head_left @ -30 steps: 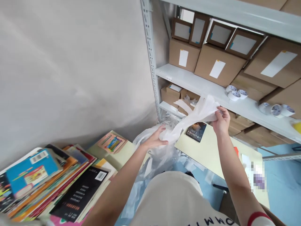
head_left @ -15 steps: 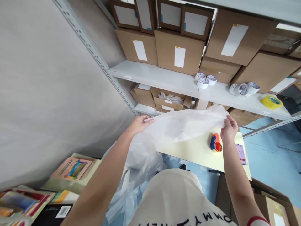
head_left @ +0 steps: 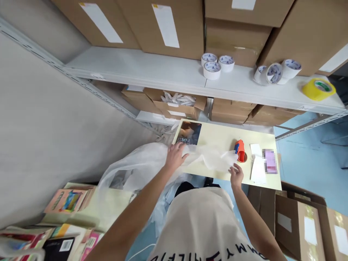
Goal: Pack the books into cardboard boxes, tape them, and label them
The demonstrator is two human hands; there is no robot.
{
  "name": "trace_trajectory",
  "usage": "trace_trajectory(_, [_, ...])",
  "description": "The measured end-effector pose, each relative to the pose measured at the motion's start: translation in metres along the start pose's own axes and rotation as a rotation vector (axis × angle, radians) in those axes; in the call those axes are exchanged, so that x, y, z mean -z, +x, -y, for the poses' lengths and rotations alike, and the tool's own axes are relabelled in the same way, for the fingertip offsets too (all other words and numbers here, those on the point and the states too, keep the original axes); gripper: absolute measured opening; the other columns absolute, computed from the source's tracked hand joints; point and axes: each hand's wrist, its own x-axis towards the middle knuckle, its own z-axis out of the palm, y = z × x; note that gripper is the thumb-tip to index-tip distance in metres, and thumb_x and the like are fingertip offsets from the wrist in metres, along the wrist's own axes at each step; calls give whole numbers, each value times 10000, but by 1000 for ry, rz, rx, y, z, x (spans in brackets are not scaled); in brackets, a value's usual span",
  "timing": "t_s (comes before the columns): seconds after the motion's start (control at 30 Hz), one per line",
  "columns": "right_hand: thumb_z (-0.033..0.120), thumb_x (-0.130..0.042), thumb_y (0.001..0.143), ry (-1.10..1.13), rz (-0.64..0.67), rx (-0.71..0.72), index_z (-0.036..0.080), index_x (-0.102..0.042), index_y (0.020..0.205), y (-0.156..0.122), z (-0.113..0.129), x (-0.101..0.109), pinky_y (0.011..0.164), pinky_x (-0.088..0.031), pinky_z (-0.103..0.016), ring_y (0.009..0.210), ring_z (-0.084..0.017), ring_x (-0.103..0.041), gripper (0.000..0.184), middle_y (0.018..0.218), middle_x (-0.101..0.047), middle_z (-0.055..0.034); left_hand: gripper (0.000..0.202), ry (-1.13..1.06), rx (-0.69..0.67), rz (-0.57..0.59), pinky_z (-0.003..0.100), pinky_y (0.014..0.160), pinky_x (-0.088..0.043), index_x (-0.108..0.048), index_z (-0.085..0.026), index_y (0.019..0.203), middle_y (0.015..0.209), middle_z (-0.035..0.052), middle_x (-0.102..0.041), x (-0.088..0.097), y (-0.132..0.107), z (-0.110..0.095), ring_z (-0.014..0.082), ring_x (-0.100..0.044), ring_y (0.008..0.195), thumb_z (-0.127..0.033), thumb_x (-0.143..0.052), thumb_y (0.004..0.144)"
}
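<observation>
A thin white translucent plastic sheet lies across the pale yellow table and trails off its left side. My left hand rests on the sheet with fingers stretched and thumb apart, at the lower edge of a dark-covered book. At the sheet's right end, my right hand has its fingers curled closed on the edge of the plastic. Just above that hand stands an orange and blue tape dispenser. White paper pieces and a blurred purple item lie farther right.
A grey metal shelf crosses behind the table, with white tape rolls, a yellow tape roll and cardboard boxes. An open box sits below. Stacked books are at left; cartons stand at lower right.
Both hands have come down from holding the sheet stretched in the air, and the plastic now lies on the table. The left hand's fingers have opened. The book has come into view.
</observation>
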Motion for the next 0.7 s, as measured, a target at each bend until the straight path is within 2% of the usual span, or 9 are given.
trace_trajectory(0.1, [551, -637, 719, -158, 27, -8, 136, -628, 1144, 4, -31, 13, 762, -574, -400, 828, -245, -701, 594, 1050, -682, -143, 485, 21, -10, 181, 535, 1148, -286, -599, -169, 1290, 1400, 196, -561, -37, -12, -8, 353, -498, 1322, -294, -652, 824])
trace_trajectory(0.2, [533, -605, 751, -419, 93, 73, 122, -622, 1195, 4, -52, 28, 881, -534, -483, 977, -316, -664, 605, 1154, -635, -200, 568, 69, 30, 272, 616, 1163, -204, -566, -159, 1348, 1530, 228, -417, -63, -28, -7, 384, -333, 1450, -238, -664, 794])
trace_trajectory(0.27, [484, -590, 784, -603, 101, 183, 111, -583, 1269, -1, -58, 38, 950, -472, -573, 1114, -380, -590, 611, 1251, -565, -246, 593, 91, 69, 254, 632, 1168, -166, -541, -166, 1381, 1572, 221, -353, -74, -38, -10, 384, -295, 1469, -216, -647, 799])
trace_trajectory(0.33, [412, -558, 832, -765, 83, 345, 126, -511, 1363, -11, -56, 44, 964, -421, -643, 1232, -427, -494, 606, 1378, -454, -271, 577, 86, 119, 231, 609, 1175, -177, -539, -163, 1385, 1563, 214, -373, -81, -47, -17, 378, -343, 1443, -218, -623, 816])
trace_trajectory(0.4, [321, -502, 885, -862, 134, 555, 173, -464, 1414, -19, -47, 45, 974, -412, -639, 1288, -414, -447, 551, 1446, -394, -246, 553, 42, 184, 247, 573, 1170, -230, -550, -135, 1372, 1528, 227, -418, -88, -50, -26, 380, -399, 1401, -283, -608, 842])
trace_trajectory(0.47, [231, -443, 921, -891, 299, 755, 215, -461, 1421, -23, -33, 36, 1010, -422, -570, 1291, -350, -467, 501, 1435, -440, -201, 610, -18, 249, 293, 556, 1161, -262, -522, -102, 1395, 1536, 247, -393, -94, -50, -34, 393, -373, 1415, -392, -589, 863])
trace_trajectory(0.53, [173, -423, 929, -919, 489, 873, 226, -457, 1432, -21, -18, 19, 1055, -409, -509, 1310, -304, -472, 507, 1427, -485, -177, 743, -68, 301, 363, 566, 1163, -254, -422, -87, 1472, 1595, 256, -275, -101, -47, -38, 404, -257, 1476, -491, -571, 866])
trace_trajectory(0.6, [159, -466, 913, -1011, 608, 878, 220, -424, 1468, -16, -7, -4, 1105, -360, -507, 1390, -310, -403, 560, 1506, -435, -174, 884, -99, 332, 458, 588, 1163, -233, -289, -102, 1542, 1638, 250, -135, -108, -44, -38, 408, -139, 1512, -558, -582, 844])
trace_trajectory(0.7, [203, -599, 867, -1185, 781, 801, 238, -382, 1506, -8, -1, -33, 1159, -253, -560, 1487, -346, -249, 676, 1618, -281, -160, 1063, -102, 330, 586, 627, 1151, -215, -150, -149, 1583, 1655, 229, 1, -117, -44, -31, 418, -42, 1521, -604, -658, 767])
